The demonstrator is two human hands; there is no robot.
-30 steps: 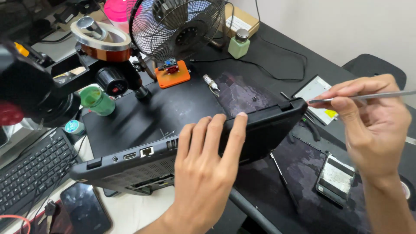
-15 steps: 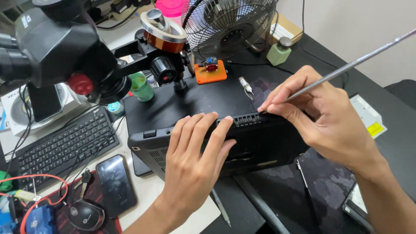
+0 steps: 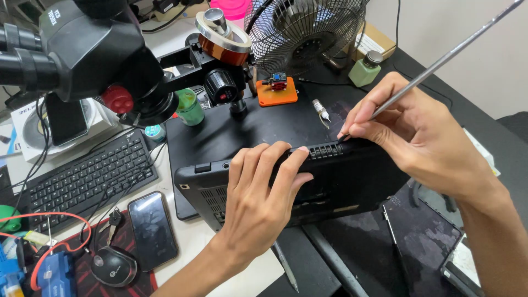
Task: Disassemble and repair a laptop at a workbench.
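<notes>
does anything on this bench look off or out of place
The laptop stands tilted on edge, left hand bracing it while the right hand pokes a metal rod at its vent. Nothing looks spilled or broken.

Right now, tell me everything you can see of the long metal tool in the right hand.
The metal pry tool is a thin, straight, silver-grey rod running from the frame's upper right corner down-left. The right hand pinches it near the lower end, like a pen. Its tip rests at the vented top edge of the black laptop, which stands tilted on edge, steadied by the left hand.
</notes>
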